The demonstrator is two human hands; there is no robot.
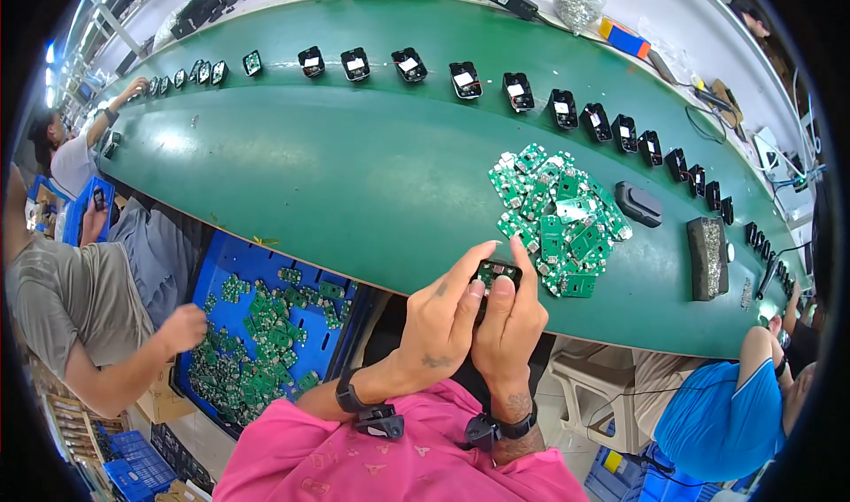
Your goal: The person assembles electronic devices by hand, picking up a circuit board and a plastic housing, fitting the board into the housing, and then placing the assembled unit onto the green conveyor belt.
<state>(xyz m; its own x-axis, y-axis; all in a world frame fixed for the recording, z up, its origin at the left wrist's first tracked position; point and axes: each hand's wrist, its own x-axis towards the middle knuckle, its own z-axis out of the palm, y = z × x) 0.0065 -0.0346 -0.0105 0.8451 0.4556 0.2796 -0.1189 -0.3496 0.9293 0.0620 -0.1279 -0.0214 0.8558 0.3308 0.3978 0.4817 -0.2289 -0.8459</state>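
Both my hands are closed around a small black casing with a green circuit board [498, 273] in it, held just over the near edge of the green table. My left hand [434, 316] grips its left side and my right hand [511, 325] its right side. Both thumbs press on the board's near end, and the fingertips reach round the far sides. Beyond my hands, a loose heap of green circuit boards [567, 223] lies on the table. Right of the heap is a closed black case [637, 204].
A curved row of open black casings [465, 80] runs along the table [354, 166]. A dark block [707, 258] stands at right. Below the table's left edge, a blue bin [232, 256] holds more boards, beside a co-worker's hand [183, 328]. A person in blue [722, 422] sits at right.
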